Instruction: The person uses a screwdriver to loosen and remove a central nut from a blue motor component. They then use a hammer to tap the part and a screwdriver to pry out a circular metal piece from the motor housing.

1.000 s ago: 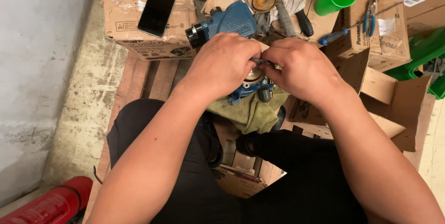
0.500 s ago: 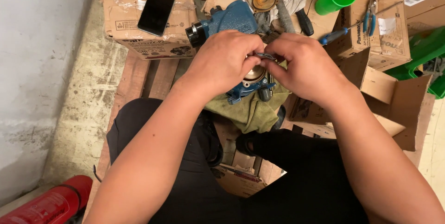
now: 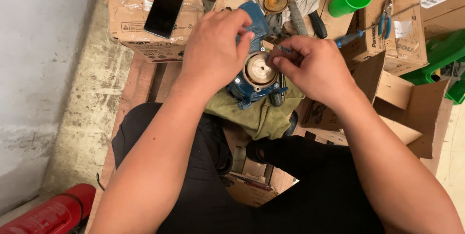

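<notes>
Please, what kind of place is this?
Probably an informal repair workshop. A blue pump body sits on a green rag, hand tools such as pliers and a screwdriver lie on cardboard boxes, and the floor is bare concrete.

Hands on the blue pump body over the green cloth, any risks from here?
1. The blue pump body sits on a rumpled green cloth across the lap, steadied only by the left hand; it could tip or slide.
2. The right hand pinches something small beside the round metal disc; dropped, it may vanish among cloth folds or cardboard boxes.
</notes>
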